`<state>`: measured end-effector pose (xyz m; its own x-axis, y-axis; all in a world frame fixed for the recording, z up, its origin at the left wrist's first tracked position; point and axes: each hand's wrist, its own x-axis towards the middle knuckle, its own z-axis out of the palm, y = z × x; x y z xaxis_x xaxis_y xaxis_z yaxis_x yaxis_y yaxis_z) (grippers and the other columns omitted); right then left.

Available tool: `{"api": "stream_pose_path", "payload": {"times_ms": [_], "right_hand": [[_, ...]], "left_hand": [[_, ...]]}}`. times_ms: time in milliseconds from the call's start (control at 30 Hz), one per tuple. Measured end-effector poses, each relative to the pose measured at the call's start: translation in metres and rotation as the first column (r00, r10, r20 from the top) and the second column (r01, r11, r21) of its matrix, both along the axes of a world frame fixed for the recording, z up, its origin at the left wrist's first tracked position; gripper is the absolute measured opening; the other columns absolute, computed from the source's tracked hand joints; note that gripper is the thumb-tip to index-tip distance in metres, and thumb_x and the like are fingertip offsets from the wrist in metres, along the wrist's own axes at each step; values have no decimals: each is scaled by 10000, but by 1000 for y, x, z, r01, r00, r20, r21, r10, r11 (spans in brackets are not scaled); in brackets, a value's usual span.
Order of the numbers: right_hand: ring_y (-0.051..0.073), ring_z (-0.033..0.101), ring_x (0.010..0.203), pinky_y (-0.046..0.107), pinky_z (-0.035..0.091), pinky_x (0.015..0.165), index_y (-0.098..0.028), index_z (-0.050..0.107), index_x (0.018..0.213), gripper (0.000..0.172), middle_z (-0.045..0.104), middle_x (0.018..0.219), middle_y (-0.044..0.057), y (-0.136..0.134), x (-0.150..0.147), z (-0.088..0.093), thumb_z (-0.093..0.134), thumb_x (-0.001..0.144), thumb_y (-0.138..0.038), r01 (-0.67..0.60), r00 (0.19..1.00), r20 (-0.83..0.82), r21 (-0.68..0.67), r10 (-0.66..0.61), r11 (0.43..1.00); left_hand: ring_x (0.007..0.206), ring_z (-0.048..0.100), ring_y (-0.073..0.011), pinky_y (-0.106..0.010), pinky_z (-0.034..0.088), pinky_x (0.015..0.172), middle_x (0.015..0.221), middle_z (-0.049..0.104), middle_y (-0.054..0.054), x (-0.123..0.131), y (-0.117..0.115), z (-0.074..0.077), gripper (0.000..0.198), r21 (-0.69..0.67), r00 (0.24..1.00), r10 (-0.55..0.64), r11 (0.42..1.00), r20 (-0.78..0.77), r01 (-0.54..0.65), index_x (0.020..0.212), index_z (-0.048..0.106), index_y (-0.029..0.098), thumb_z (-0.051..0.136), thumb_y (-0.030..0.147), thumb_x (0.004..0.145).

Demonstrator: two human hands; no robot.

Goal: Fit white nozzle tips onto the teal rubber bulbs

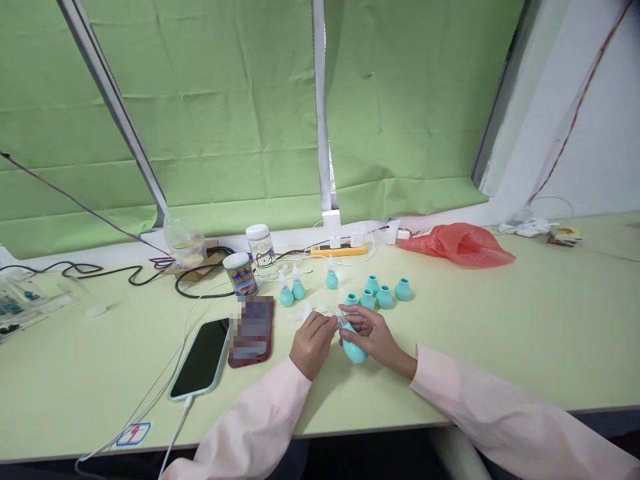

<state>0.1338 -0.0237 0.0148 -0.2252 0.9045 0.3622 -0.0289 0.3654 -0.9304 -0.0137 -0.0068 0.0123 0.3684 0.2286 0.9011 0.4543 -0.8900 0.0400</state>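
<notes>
A teal bulb nasal aspirator [355,352] with a clear plastic neck is tilted between my hands, just above the table. My right hand [373,331] is closed round the neck and upper bulb. The fingers of my left hand [314,343] are pinched together at the clear tip; the exact piece between them is partly hidden. Small clear plastic tips [306,312] lie behind my left hand. Several bare teal bulbs [384,297] stand beyond my right hand. Farther back, a teal bulb with a clear nozzle [331,277] stands upright, and two more fitted bulbs [298,287] are to its left.
At left lie a dark-screened phone [201,360] on a white cable and a phone in a red case [253,333]. Behind them stand a labelled can [241,275] and a clear jar [261,250]. A yellow power strip [339,251] and a red plastic bag [457,245] are at the back.
</notes>
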Motion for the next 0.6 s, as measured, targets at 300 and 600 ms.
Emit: {"api": "stream_pose_path", "payload": {"times_ms": [300, 600], "right_hand": [[183, 597, 702, 315, 482, 595, -174, 471, 998, 389, 616, 823, 67, 0, 2, 2, 576, 643, -293, 82, 990, 110, 71, -89, 994], [189, 597, 716, 313, 474, 603, -167, 468, 1005, 377, 622, 817, 70, 2, 5, 1, 561, 651, -256, 89, 978, 173, 144, -114, 986]], "left_hand": [[629, 490, -126, -265, 425, 554, 650, 552, -43, -1, 1, -4, 119, 39, 982, 124, 992, -142, -120, 820, 501, 149, 396, 121, 773], [591, 445, -125, -249, 397, 529, 607, 512, -36, 2, -4, 3, 89, -32, 972, 157, 986, -176, -165, 755, 480, 134, 396, 109, 765]]}}
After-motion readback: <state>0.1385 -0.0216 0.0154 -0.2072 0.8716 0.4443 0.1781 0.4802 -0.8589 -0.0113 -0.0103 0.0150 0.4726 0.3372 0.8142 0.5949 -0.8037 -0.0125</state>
